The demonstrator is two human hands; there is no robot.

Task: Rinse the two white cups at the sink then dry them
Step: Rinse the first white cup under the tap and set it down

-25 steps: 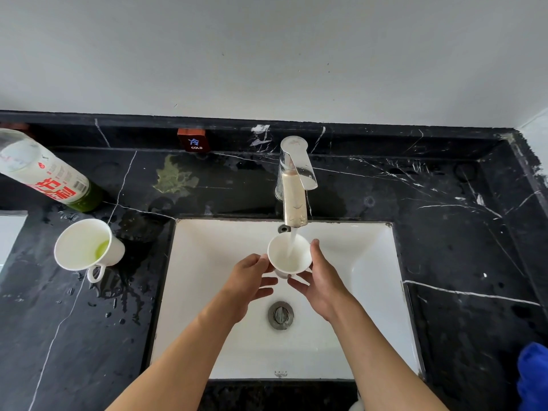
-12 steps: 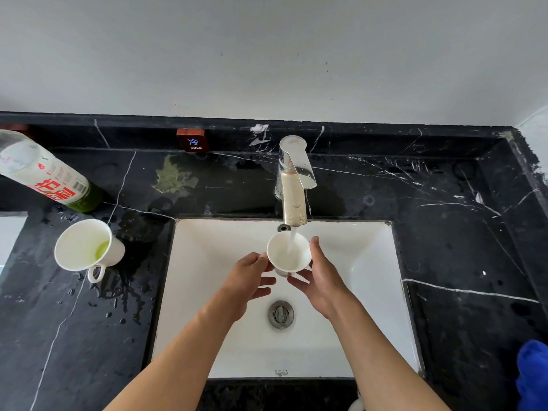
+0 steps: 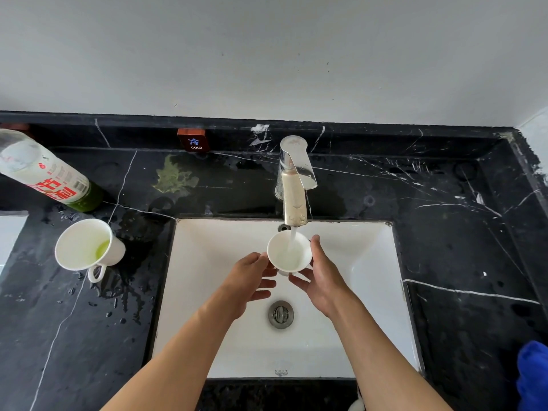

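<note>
A small white cup [image 3: 289, 255] is held upright over the white sink [image 3: 367, 292], right under the chrome faucet [image 3: 293, 185]. Water runs from the spout into the cup. My left hand [image 3: 250, 281] touches the cup's left side with its fingertips. My right hand [image 3: 321, 275] cups its right side and underside, thumb along the rim. A second white cup [image 3: 87, 247] with a handle stands on the black counter left of the sink, with a little green liquid inside.
A bottle with a white and red label [image 3: 44, 173] stands at the far left of the wet black marble counter [image 3: 459, 247]. A blue cloth [image 3: 533, 375] lies at the right edge. The drain [image 3: 280, 314] sits below my hands. A green stain marks the counter behind.
</note>
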